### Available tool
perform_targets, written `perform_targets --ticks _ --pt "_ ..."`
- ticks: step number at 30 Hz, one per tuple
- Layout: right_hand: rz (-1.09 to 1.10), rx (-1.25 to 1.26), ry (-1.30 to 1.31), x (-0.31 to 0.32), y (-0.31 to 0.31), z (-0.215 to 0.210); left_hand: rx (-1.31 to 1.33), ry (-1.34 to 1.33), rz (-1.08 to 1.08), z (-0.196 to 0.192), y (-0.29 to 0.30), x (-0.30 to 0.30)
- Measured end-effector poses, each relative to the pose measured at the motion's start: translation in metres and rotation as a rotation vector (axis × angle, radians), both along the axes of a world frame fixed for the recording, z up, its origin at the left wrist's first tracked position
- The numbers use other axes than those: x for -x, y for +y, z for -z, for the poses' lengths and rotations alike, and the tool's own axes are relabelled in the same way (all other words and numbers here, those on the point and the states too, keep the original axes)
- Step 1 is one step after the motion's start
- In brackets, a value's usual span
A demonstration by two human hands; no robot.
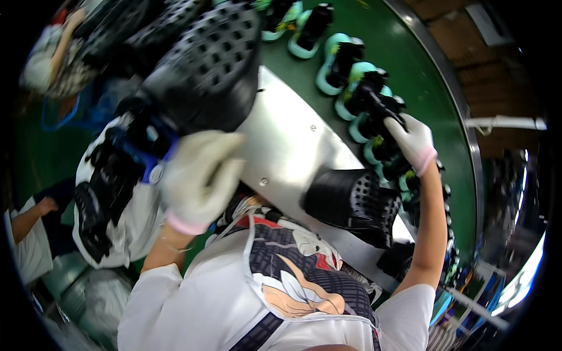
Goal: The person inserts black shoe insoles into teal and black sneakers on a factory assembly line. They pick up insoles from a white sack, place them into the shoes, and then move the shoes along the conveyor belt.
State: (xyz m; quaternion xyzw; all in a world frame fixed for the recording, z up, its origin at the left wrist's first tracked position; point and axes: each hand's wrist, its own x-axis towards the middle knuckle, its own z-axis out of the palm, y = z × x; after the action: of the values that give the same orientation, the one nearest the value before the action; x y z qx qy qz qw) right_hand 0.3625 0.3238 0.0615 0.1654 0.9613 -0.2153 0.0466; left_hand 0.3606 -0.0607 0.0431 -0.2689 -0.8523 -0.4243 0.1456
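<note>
Shoe (374, 102), black, toe pointing up-left, gripped by right hand (414, 140) fingers; left hand (199, 175) fingers' grip unclear.

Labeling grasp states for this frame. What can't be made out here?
Head view only:
- Left hand: motion-blurred; the glove hides the fingers, so its grip cannot be told.
- Right hand: fingertips sit among the black shoe parts on the belt; which piece it touches is unclear.
- Black perforated part: top runs off the frame.
- Lower belt: hidden behind the right forearm, dark at the fisheye rim.
</note>
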Motion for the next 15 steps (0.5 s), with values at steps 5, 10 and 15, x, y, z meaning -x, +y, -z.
perform_targets --ticks 5,10,15 --pt "0.131 0.146 -0.103 0.011 0.016 -0.015 -0.131 -0.072 0.360 0.071 0.152 0.056" --pt "0.126 0.461 -0.200 0.065 0.021 -0.004 0.039 -0.100 0.215 0.109 0.236 0.116" --pt "0.116 0.330 -0.366 0.138 0.038 0.009 0.393 -0.272 0.265 0.116 0.264 0.150"
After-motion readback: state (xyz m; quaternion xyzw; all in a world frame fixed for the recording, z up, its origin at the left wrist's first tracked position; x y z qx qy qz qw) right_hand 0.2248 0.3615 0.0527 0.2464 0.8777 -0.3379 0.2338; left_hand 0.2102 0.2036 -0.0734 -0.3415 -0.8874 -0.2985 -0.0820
